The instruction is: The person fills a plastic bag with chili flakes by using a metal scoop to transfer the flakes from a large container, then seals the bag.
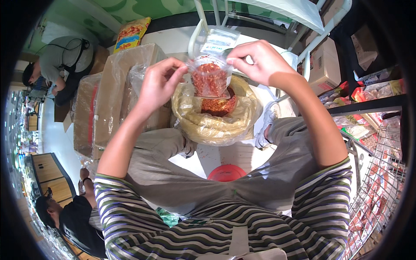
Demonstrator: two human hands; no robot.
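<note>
Between my two hands hangs a clear plastic bag [209, 80] partly filled with red chili flakes. My left hand [161, 82] pinches its upper left corner between thumb and fingers. At the upper right corner, my right hand [259, 64] pinches the bag in the same way. Below it stands a large sack [208, 130] of yellowish plastic with its rim rolled down. More chili flakes [216, 107] show inside the sack, partly hidden by the bag. Behind the bag, a stack of flat clear packets [220, 40] lies near a white metal frame.
Cardboard boxes [115, 95] wrapped in plastic stand left of the sack. A yellow-red package [132, 34] lies behind them. Under me is a red round object [226, 172]. A wire basket [375, 186] with packages is at right. Two other people [71, 56] sit at left.
</note>
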